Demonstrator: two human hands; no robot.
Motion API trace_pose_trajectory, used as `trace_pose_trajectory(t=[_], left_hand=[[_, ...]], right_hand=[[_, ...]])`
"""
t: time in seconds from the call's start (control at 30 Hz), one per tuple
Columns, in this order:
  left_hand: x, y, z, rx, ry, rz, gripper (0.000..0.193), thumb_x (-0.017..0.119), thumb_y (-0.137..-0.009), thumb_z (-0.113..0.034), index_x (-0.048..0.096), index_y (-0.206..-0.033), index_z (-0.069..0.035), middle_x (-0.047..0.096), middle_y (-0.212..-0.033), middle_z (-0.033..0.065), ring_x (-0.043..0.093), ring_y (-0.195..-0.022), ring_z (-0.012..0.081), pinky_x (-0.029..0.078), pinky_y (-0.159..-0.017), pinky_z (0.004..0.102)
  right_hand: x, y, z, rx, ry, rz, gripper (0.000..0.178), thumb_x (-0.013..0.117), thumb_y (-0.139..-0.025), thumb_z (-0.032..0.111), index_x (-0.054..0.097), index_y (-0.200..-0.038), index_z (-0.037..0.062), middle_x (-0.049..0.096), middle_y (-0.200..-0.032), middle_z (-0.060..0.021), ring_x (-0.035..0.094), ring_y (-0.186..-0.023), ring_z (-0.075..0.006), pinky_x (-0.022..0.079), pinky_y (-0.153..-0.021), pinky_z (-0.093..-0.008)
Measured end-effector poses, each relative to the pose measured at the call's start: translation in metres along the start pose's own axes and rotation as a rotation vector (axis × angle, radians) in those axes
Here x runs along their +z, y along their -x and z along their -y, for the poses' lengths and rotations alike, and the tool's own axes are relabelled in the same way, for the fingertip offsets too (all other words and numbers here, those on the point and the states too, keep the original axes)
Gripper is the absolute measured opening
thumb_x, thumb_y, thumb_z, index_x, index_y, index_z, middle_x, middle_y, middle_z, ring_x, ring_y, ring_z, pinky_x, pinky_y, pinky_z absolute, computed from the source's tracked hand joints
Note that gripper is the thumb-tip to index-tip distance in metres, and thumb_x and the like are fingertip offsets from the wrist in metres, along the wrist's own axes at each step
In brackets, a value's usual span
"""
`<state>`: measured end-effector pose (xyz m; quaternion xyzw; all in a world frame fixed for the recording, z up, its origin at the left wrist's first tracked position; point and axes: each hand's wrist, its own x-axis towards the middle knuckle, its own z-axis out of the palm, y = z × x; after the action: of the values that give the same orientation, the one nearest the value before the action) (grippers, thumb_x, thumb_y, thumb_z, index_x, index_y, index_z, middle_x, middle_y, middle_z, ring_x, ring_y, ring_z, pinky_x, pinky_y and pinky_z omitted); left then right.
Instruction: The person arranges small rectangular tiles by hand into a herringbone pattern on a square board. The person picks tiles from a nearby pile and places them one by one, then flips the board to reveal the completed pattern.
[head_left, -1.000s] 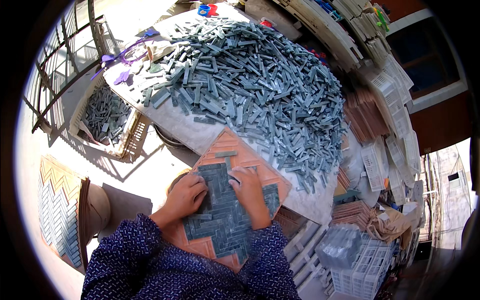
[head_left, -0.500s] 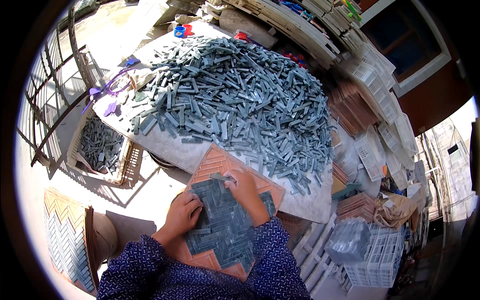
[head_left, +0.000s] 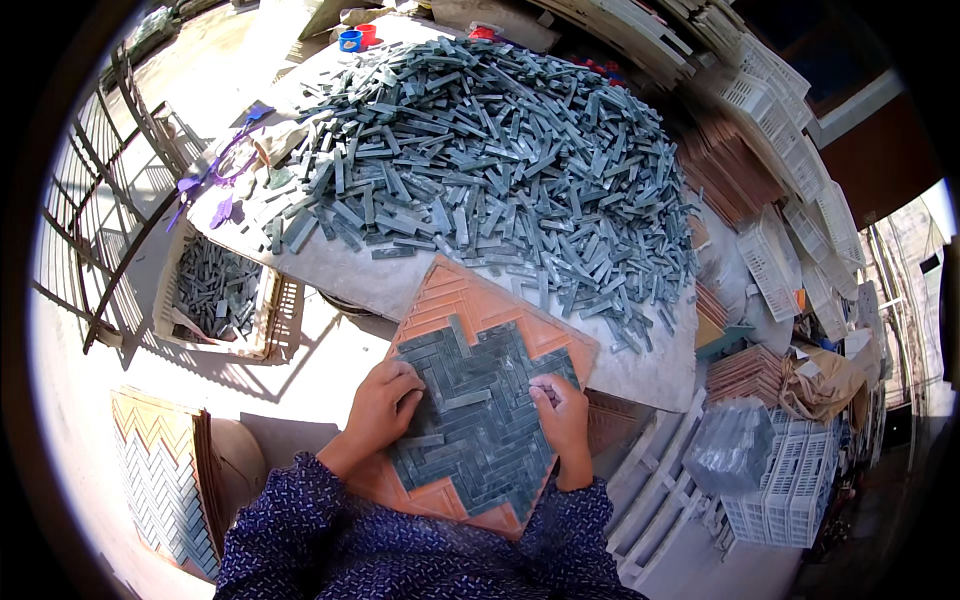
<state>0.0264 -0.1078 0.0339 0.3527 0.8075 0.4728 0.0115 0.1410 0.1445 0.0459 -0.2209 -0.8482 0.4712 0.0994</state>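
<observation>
An orange herringbone tray (head_left: 555, 338) lies tilted in front of me, its near corner against my body. Dark grey-green stone strips (head_left: 470, 425) fill most of its middle in a zigzag pattern. A few lighter strips, one being a strip (head_left: 468, 399) near the middle, sit slightly askew on top. My left hand (head_left: 382, 408) rests at the tray's left edge, fingers curled together; whatever is in them is hidden. Over the right side of the pattern is my right hand (head_left: 563, 415), its thumb and fingers closed at the strips; I cannot make out anything between them.
A large heap of loose strips (head_left: 480, 160) covers the table (head_left: 370, 300) beyond the tray. A crate of strips (head_left: 215, 290) stands at left, above a stack of filled trays (head_left: 165, 480). White crates (head_left: 780, 490) and orange tray stacks (head_left: 745, 375) crowd the right.
My right hand has moved from the tray's upper part to its right side. The strip it held now lies at the pattern's upper edge. My left hand stays at the left edge.
</observation>
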Motion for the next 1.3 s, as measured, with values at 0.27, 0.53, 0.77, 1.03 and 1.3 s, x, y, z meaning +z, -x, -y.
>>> trace_pose_trajectory(t=[0.27, 0.53, 0.77, 1.03, 1.3], left_hand=[[-0.012, -0.096, 0.010, -0.067, -0.087, -0.083, 0.005, 0.063, -0.080, -0.007, 0.064, -0.083, -0.003, 0.061, -0.078, 0.0116, 0.061, -0.075, 0.0317, 0.049, -0.068, 0.0397], [0.016, -0.210, 0.059, 0.417, -0.778, 0.022, 0.028, 0.059, -0.076, -0.004, 0.060, -0.103, -0.012, 0.057, -0.111, 0.0056, 0.053, -0.105, 0.0253, 0.046, -0.081, 0.0363], [0.023, -0.229, 0.066, 0.482, -0.723, 0.210, 0.032, 0.059, -0.076, -0.009, 0.054, -0.108, -0.015, 0.054, -0.098, 0.0045, 0.054, -0.098, 0.0238, 0.047, -0.078, 0.0353], [0.025, -0.226, 0.070, 0.525, -0.795, 0.113, 0.023, 0.059, -0.077, -0.012, 0.058, -0.100, -0.013, 0.052, -0.095, 0.0045, 0.053, -0.096, 0.0228, 0.048, -0.075, 0.0346], [0.014, -0.185, 0.046, 0.374, -0.484, 0.292, 0.019, 0.065, -0.076, -0.015, 0.064, -0.093, -0.007, 0.059, -0.086, 0.0095, 0.061, -0.083, 0.0282, 0.050, -0.068, 0.0395]], right_hand=[[0.018, 0.012, -0.013, -0.281, 0.155, -0.328, 0.004, 0.065, -0.080, 0.002, 0.065, -0.083, 0.0004, 0.058, -0.069, -0.0080, 0.056, -0.057, -0.0162, 0.044, -0.054, -0.0274], [0.023, 0.010, -0.020, -0.366, 0.191, -0.355, 0.003, 0.066, -0.078, 0.003, 0.063, -0.079, 0.0011, 0.058, -0.069, -0.0094, 0.056, -0.057, -0.0205, 0.044, -0.053, -0.0314], [0.024, 0.009, -0.025, -0.394, 0.188, -0.365, 0.002, 0.065, -0.078, 0.004, 0.064, -0.079, 0.0022, 0.058, -0.068, -0.0092, 0.056, -0.059, -0.0226, 0.044, -0.055, -0.0326], [0.026, 0.012, -0.027, -0.325, 0.197, -0.334, 0.001, 0.064, -0.079, 0.006, 0.064, -0.079, 0.0046, 0.063, -0.075, -0.0107, 0.060, -0.071, -0.0287, 0.048, -0.066, -0.0379], [0.024, 0.012, -0.022, -0.346, 0.237, -0.360, 0.001, 0.064, -0.080, 0.005, 0.064, -0.080, 0.0038, 0.062, -0.076, -0.0116, 0.060, -0.070, -0.0286, 0.048, -0.064, -0.0381]])
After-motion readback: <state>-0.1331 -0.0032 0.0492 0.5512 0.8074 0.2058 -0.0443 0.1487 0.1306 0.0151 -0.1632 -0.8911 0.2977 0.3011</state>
